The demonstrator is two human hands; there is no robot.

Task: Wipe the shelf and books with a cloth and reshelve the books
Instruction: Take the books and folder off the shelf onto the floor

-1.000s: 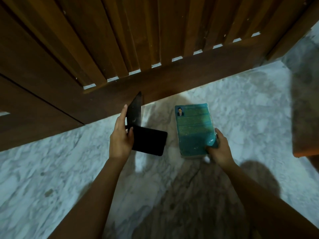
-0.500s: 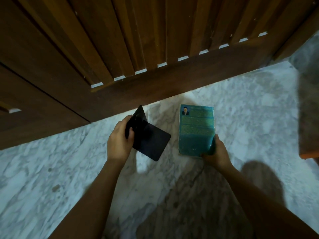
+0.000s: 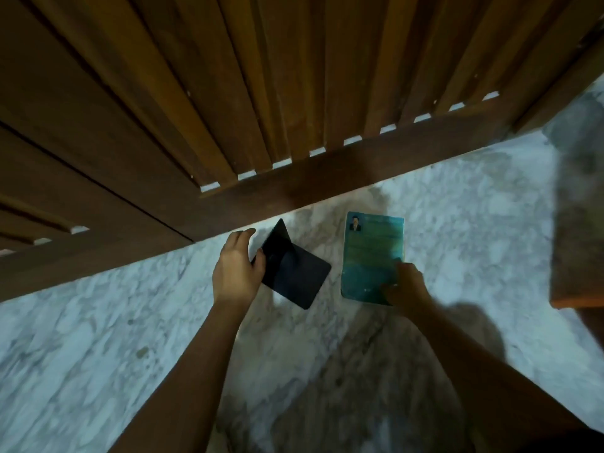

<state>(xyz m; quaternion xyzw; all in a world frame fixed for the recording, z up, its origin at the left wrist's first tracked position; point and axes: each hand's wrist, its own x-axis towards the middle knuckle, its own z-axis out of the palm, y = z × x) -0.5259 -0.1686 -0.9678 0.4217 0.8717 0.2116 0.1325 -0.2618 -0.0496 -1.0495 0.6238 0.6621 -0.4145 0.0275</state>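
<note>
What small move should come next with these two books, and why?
Probably lift the teal book off the marble floor: it lies flat, the right hand grips its near corner, and the left hand holds the black book. No cloth is in view, so wiping looks unlikely now.

no readable text, teal book (image 3: 372,256) cover right of centre bears blurred lines and a small portrait, illegible
</note>
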